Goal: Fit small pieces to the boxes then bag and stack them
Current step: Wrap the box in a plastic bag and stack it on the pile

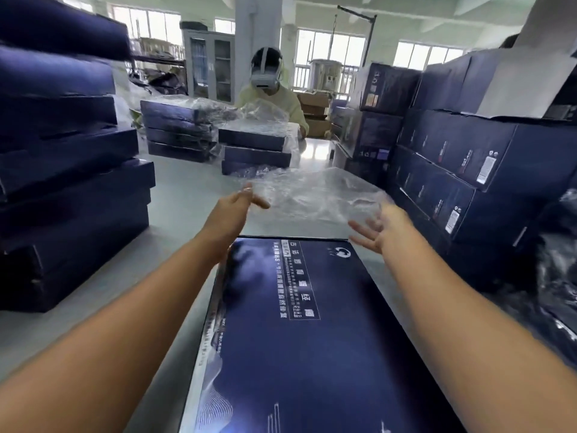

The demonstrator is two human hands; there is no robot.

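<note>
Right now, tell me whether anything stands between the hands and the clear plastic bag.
Nothing visible does. The left hand and right hand, fingers spread, are at the near edge of the clear plastic bag, which is just beyond the dark blue box. That box is on the near side, not between.

Packing workshop — stacked navy boxes (71, 170), cartons (487, 157)
</note>
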